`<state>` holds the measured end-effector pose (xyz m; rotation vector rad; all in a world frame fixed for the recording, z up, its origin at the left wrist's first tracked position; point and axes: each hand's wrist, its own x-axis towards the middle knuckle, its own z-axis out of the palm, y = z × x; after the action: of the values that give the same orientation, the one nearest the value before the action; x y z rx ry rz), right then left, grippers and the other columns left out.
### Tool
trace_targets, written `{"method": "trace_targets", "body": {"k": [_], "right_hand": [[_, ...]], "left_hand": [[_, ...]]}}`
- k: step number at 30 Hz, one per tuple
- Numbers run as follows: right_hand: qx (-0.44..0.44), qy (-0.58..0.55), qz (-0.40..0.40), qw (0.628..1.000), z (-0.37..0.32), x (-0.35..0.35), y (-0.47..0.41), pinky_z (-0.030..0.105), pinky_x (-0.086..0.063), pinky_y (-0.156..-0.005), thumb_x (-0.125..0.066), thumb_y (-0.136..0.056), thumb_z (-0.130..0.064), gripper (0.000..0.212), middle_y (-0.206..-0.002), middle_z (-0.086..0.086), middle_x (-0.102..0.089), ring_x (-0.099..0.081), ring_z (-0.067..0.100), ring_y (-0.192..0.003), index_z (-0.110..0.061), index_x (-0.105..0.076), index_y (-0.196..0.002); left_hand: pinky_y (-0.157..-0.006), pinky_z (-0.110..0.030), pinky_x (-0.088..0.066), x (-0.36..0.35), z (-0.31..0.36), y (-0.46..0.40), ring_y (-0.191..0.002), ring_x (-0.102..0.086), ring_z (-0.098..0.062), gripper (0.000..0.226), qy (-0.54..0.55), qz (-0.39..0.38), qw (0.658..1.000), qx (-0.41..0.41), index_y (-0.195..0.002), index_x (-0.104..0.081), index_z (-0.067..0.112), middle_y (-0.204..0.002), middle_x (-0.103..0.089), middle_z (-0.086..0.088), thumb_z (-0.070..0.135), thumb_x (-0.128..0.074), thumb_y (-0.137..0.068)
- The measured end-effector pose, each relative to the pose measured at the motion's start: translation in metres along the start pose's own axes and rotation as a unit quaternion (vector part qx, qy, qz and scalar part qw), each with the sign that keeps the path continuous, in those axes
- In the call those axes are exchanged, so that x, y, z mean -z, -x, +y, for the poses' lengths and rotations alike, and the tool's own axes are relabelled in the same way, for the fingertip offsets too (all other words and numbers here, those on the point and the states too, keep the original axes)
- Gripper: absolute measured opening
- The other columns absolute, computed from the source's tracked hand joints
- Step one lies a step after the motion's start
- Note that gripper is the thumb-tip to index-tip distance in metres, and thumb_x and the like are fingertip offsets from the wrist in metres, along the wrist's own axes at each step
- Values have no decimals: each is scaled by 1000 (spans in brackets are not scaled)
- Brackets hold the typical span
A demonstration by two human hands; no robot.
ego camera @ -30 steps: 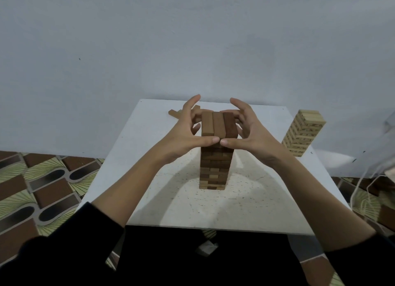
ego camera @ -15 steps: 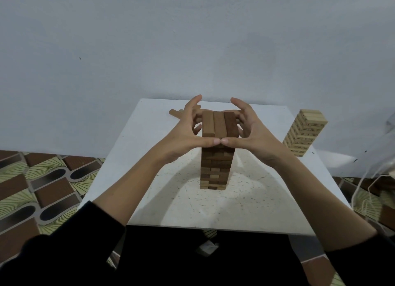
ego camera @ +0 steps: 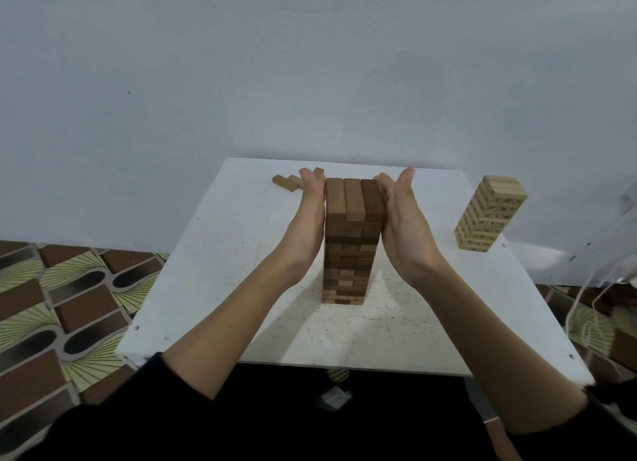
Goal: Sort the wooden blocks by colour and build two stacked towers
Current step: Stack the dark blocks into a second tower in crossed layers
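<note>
Black sleeves [ego camera: 113, 415] pushed up both forearms (bare below the elbows), dark clothing beneath

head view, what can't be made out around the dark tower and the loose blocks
All in the head view:
- Loose blocks at the table's far edge: partly hidden behind the left hand, so their count is unclear.
- Dark tower: its upper side faces are covered by the left hand and right hand; its back face is turned away.
- Light tower: markings on its blocks are too small to read.
- Table: legs hidden below the tabletop.
</note>
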<state>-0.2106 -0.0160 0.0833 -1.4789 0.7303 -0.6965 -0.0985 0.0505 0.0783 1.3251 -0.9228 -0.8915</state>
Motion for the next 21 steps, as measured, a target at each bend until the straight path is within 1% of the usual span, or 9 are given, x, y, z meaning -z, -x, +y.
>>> {"method": "trace_targets", "body": {"k": [2,4,6,9,13,15,18,19,21], "right_hand": [[8,-10,3,1000,-3,0,4,41,-12,-119,-15,-76,-77,86,-147,-10,-35,-26,8,-139,-25,-37,-141],[15,-36,-2,999,-4,-1,6,39,-15,-119,-10,-88,-65,58,-129,-19,-47,-33,7,-134,-37,-55,-111],[15,-53,-7,998,-6,-3,6,37,-19,-118,-10,-92,-61,56,-113,-22,-56,-42,5,-126,-38,-60,-90],[19,-44,-14,999,-3,-5,3,39,-24,-116,-10,-92,-64,60,-125,-6,-61,-48,8,-125,-34,-61,-105],[13,-40,-15,999,-3,-5,5,37,-26,-115,-10,-93,-62,61,-115,-11,-65,-54,3,-115,-37,-65,-92],[15,-39,-13,999,-4,-5,5,35,-27,-114,-10,-93,-61,61,-111,-13,-66,-55,2,-113,-37,-65,-88],[21,-35,-14,999,-3,-4,4,36,-27,-114,-10,-93,-62,62,-118,-8,-65,-54,6,-118,-36,-66,-90],[19,-43,-14,999,-2,-4,2,35,-27,-114,-10,-93,-63,62,-116,-10,-65,-53,4,-118,-37,-67,-88],[18,-51,-12,998,1,-2,0,36,-24,-114,-12,-89,-68,63,-120,-14,-61,-48,3,-122,-34,-65,-95]], "left_hand": [[-114,-21,-14,-3,1,1,-134,-28,3,73,44,-28,998,23,-152,-16,27,-152,-29,17,67,-3,-92],[-110,-21,-20,-5,2,0,-117,-41,13,69,44,-28,998,19,-151,-22,26,-132,-44,27,60,0,-95],[-102,-16,-24,-5,2,1,-100,-46,23,68,30,-27,999,8,-148,-27,27,-112,-49,34,58,1,-95],[-107,-19,-23,-4,-1,-2,-114,-42,12,69,38,-46,998,8,-150,-24,27,-123,-45,28,59,1,-94],[-106,-18,-22,-4,1,0,-128,-34,4,69,42,-38,998,16,-152,-17,27,-144,-36,20,60,0,-93],[-107,-18,-23,-3,-1,0,-126,-37,5,70,39,-38,998,16,-151,-21,26,-141,-40,20,60,0,-93],[-104,-17,-27,-5,-1,0,-109,-47,15,70,31,-32,999,12,-149,-26,26,-117,-49,31,59,1,-93],[-105,-17,-27,-3,-4,-2,-108,-46,17,72,29,-31,999,7,-150,-24,26,-117,-49,32,60,0,-92],[-115,-26,-21,1,-6,-3,-127,-38,8,85,31,-28,999,7,-151,-21,24,-137,-42,25,73,-7,-84]]}}
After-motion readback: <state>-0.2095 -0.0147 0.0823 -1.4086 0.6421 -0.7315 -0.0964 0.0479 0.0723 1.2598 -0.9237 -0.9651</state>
